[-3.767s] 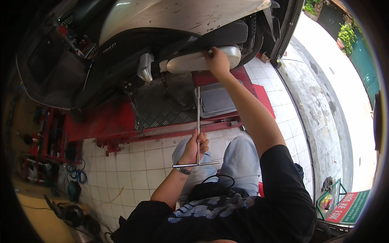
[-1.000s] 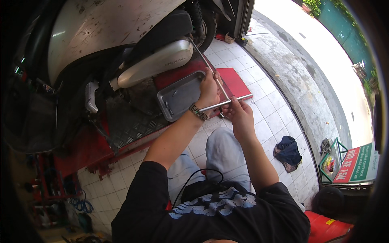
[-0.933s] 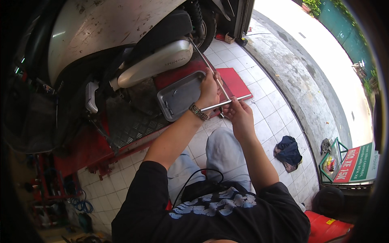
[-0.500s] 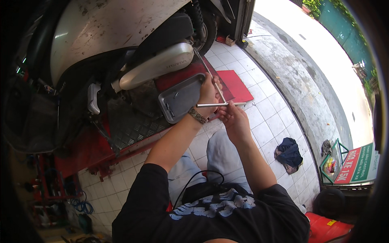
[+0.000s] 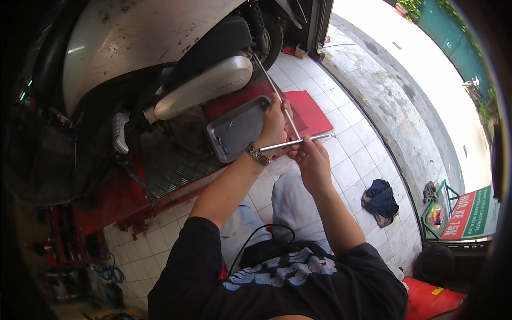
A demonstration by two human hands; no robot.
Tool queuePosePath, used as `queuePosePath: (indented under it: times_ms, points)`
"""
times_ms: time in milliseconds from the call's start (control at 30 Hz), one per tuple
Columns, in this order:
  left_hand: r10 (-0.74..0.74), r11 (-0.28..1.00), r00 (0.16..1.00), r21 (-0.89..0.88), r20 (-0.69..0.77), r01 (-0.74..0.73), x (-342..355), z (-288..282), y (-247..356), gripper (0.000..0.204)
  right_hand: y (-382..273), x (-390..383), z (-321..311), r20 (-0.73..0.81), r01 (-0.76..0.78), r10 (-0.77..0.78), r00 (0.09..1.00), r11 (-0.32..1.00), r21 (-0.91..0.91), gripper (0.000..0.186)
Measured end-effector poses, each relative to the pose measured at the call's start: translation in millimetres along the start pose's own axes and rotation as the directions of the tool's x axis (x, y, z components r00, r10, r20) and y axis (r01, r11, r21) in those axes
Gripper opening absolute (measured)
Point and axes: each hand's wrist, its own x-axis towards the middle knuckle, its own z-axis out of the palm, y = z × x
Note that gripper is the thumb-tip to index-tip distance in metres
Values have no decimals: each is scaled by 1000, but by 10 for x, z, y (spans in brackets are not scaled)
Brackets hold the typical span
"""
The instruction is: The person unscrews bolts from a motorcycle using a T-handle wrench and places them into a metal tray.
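Note:
My left hand (image 5: 276, 120) is wrapped round the shaft of a long metal T-handle wrench (image 5: 271, 81), just past my watch. My right hand (image 5: 310, 154) pinches the crossbar where it meets the shaft. The far end of the tool reaches the scooter (image 5: 130, 42) just beyond the rear end of an elongated silver side cover (image 5: 200, 90); I cannot make out what it sits on there. Beneath my hands and the cover, a grey metal tray (image 5: 234, 138) with small metal pieces lies on the red lift platform (image 5: 309, 112).
A dark cloth (image 5: 380, 200) lies on the white tiles to my right. A green-and-red sign (image 5: 466, 213) leans at the doorway, with a sunlit street beyond. A red container (image 5: 426, 296) sits behind my right side. Red racks (image 5: 61, 250) and coiled blue hose (image 5: 109, 272) are at the left.
Since the oldest frame my right hand has left the silver cover for the crossbar, and the wrench has swung up to the scooter. In the last half second the crossbar has tilted.

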Motion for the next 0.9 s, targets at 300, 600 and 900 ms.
queuePosePath:
  times_ms: [300, 600, 900]
  points:
    - [-20, 1000, 999, -7, -24, 20, -11, -24, 81, 48, 6, 86, 27, 2, -30, 30, 1000, 999, -16, 22]
    - [16, 1000, 1000, 20, -10, -16, -7, -54, 70, 48, 34, 89, 7, 26, -23, 23, 999, 1000, -3, 23]
    - [-2, 1000, 999, 8, 43, 2, 22, -77, 85, 49, 34, 109, -6, -1, -21, 21, 1000, 1000, -18, 23]
